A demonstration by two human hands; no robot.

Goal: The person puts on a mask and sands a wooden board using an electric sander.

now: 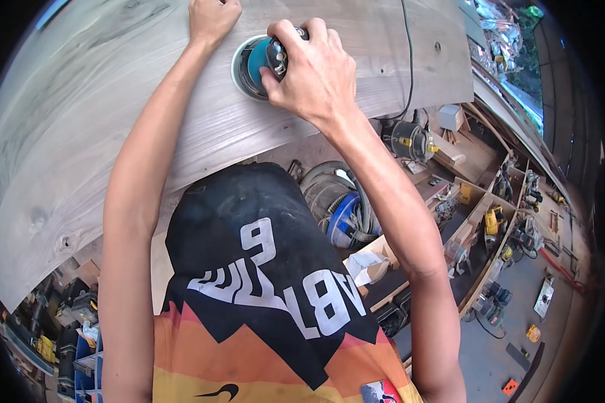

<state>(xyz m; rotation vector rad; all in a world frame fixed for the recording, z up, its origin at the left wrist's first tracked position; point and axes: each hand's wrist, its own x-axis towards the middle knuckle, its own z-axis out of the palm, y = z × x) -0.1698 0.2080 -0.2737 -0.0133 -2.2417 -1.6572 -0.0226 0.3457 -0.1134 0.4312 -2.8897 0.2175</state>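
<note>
My right hand (319, 74) is wrapped over the top of a teal and black orbital sander (254, 64). The sander's round pad sits flat against a wide greyish wooden board (134, 87) with visible grain and knots. To the left of the sander, my left hand (214, 19) rests on the board as a closed fist, and nothing shows in it. The top frame edge cuts off part of that hand. A dark cord (411, 54) runs over the board to the right of my right hand and drops past its near edge.
Below the board's right part stand a yellow-black power tool or motor (410, 140) and a blue-grey shop vacuum (346, 218) with a coiled hose. Wooden shelving (480, 265) at the right holds several power tools. More tools and blue bins (86, 363) lie at lower left.
</note>
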